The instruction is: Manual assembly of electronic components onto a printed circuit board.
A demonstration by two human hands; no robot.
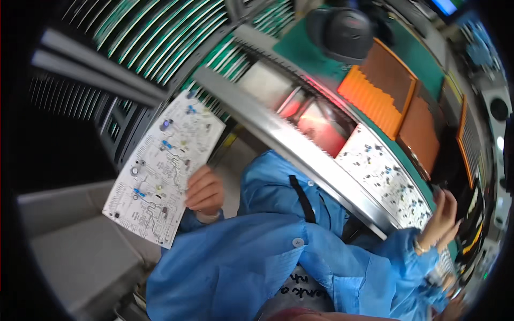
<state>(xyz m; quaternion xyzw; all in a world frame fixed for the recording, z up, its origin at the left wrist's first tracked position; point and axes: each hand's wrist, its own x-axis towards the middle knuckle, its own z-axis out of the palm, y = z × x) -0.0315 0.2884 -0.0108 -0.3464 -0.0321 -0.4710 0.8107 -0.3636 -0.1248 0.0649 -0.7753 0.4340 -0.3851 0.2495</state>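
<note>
My left hand (204,191) is closed on the right edge of a white circuit board (128,195), fingers lying over its face. Small blue, black and purple parts stand on that board, and thin dark traces run across it. The board hangs tilted beside a rack. Over on the right, my right hand (440,220) is raised with its fingers stretched out and somewhat blurred; I see nothing in it. It is nearest to the end of a second white board panel (381,176) dotted with many small dark and blue parts, lying along a metal rail (300,142).
A rack (160,40) with rows of slotted boards fills the upper left. Red light falls on a shiny surface (319,124) between the rails. A black device (345,35) and orange trays (375,96) rest on a green mat (297,40). A grey bin (80,241) stands lower left.
</note>
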